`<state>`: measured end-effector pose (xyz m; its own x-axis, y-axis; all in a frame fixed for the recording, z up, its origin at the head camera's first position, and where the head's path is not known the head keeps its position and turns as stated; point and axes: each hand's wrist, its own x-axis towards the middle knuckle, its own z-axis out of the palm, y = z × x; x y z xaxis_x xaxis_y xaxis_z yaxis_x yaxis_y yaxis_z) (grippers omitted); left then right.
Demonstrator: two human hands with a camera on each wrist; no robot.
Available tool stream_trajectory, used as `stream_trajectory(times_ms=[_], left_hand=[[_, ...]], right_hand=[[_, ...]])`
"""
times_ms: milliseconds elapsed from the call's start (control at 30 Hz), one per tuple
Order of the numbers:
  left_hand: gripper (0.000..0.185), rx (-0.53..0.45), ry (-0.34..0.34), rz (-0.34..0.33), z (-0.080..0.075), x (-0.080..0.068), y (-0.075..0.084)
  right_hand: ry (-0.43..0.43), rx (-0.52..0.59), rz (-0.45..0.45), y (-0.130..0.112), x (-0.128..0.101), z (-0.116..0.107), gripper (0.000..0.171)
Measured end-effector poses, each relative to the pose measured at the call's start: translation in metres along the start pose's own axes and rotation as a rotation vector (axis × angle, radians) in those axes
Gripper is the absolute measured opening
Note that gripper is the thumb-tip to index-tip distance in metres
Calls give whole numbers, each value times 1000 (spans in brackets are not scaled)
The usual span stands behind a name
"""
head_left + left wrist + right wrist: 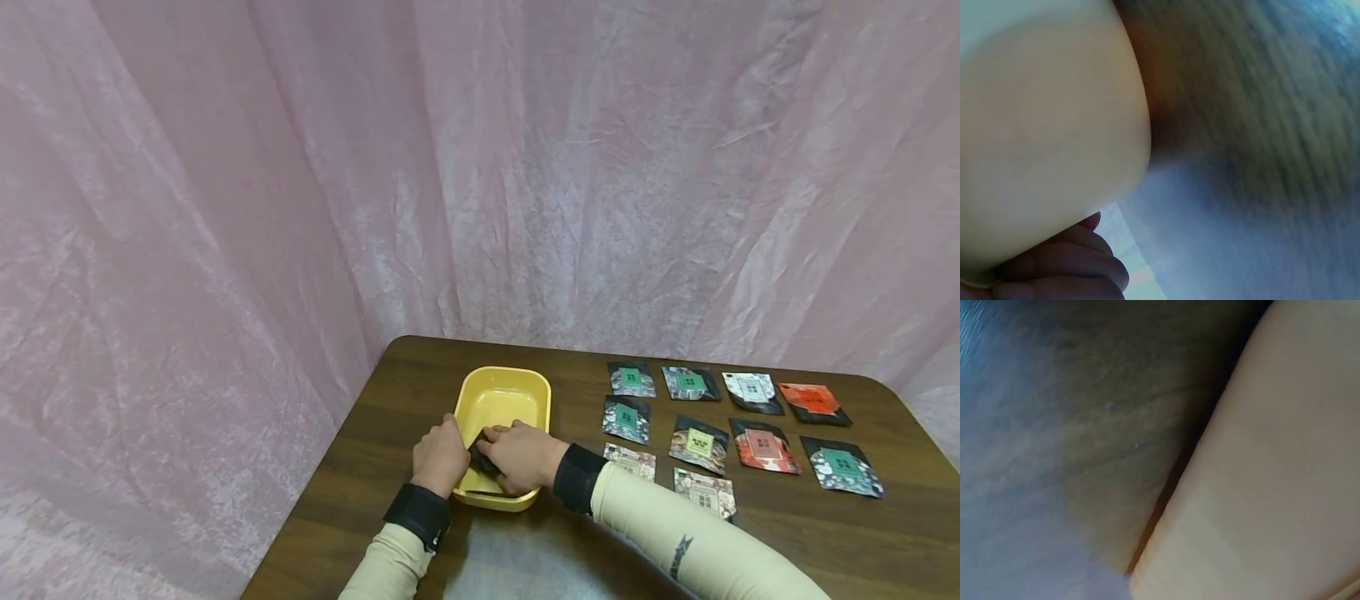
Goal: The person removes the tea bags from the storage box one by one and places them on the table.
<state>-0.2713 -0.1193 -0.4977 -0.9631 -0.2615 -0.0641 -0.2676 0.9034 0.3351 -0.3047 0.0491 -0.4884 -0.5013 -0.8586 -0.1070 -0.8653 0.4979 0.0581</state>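
A yellow plastic tub (506, 381) stands on the table. My left hand (441, 456) grips its left rim. Inside the near half of the tub is a dark pouch (484, 458), partly covered by my right hand (522, 456), whose fingers and thumb hold it. In the left wrist view, curled fingers (1066, 269) show at the bottom, beneath a large blurred pale surface. The right wrist view holds only blurred skin and tabletop; the pouch is out of sight there.
Right of the tub, several flat printed pouches lie in rough rows, among them a green-labelled pouch (632, 379), a red pouch (815, 403) and a cream pouch (705, 493). The brown wooden table (405, 375) ends at a pink curtain (480, 208) behind.
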Motion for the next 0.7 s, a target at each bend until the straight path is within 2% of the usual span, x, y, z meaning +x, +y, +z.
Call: stream_trajectory(times_ms=[100, 267, 433, 700], left_hand=[[28, -8, 11, 16, 0, -2, -1], [24, -28, 32, 33, -1, -2, -2], [30, -24, 25, 34, -1, -2, -3], [30, -17, 14, 23, -1, -1, -1]], right_hand=[[66, 61, 7, 1, -1, 0, 38], [250, 225, 52, 4, -4, 0, 13], [328, 299, 95, 6, -7, 0, 11], [402, 327, 100, 8, -7, 3, 21]])
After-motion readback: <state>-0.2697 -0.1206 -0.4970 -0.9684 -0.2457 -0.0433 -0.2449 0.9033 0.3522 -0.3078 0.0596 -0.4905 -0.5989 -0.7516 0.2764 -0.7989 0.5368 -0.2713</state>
